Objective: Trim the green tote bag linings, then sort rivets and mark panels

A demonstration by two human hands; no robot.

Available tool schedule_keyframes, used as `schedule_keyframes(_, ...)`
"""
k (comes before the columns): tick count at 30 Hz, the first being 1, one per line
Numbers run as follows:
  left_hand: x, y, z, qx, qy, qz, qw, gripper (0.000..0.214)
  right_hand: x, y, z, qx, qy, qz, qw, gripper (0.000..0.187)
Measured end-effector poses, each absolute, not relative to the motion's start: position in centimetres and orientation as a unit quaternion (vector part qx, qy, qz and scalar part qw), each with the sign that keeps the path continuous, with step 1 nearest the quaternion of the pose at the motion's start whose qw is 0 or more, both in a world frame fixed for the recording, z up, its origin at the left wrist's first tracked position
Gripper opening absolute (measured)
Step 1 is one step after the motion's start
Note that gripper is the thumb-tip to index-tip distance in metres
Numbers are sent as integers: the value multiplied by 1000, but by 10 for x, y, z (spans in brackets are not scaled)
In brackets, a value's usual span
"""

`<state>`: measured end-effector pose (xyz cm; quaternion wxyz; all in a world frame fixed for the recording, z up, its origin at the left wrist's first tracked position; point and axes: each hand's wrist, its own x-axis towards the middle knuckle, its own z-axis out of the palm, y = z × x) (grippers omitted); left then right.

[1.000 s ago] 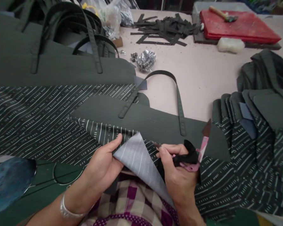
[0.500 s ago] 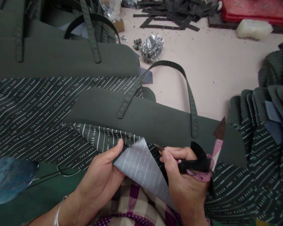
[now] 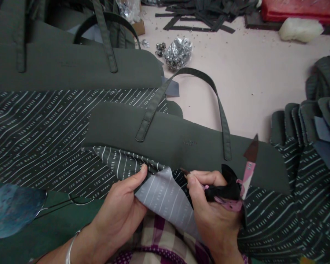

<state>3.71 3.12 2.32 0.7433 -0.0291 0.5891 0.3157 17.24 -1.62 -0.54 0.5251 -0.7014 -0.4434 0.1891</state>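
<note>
My left hand (image 3: 121, 205) grips a fold of dark striped fabric (image 3: 112, 161), thumb on top. The fabric's pale grey underside (image 3: 165, 196) is turned up between my hands. In my closed right hand (image 3: 211, 209) is a cutting tool (image 3: 247, 178) wrapped in pink, white and black. Its dark pointed blade sticks up behind the hand. A thin dark tip shows at my right fingertips, against the fabric edge; whether it belongs to the same tool I cannot tell. The fabric hangs from a dark grey bag panel (image 3: 167, 128) with a looped handle (image 3: 220, 106).
More striped bag pieces with grey panels (image 3: 79, 73) lie at left, others (image 3: 282, 124) at right. Behind are a bag of small metal parts (image 3: 178, 53), dark strips (image 3: 209, 14), a red object (image 3: 299, 11) and a whitish lump (image 3: 301, 30). A blue speckled disc (image 3: 13, 211) sits lower left.
The grey panel's left end and the fabric fold have shifted slightly right. The turned-up grey underside has moved a little right and down. Both hands keep their hold.
</note>
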Motion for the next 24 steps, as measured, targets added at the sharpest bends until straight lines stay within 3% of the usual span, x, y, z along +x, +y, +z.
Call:
schedule_keyframes(10,35,32,21,-34,586,342,734,24,181,-29,-9,-689,-375,227,578,18)
schedule_keyframes(24,32,30,22,-56,585,325,741,24,183,-31,-11,-696,-424,209,541,18)
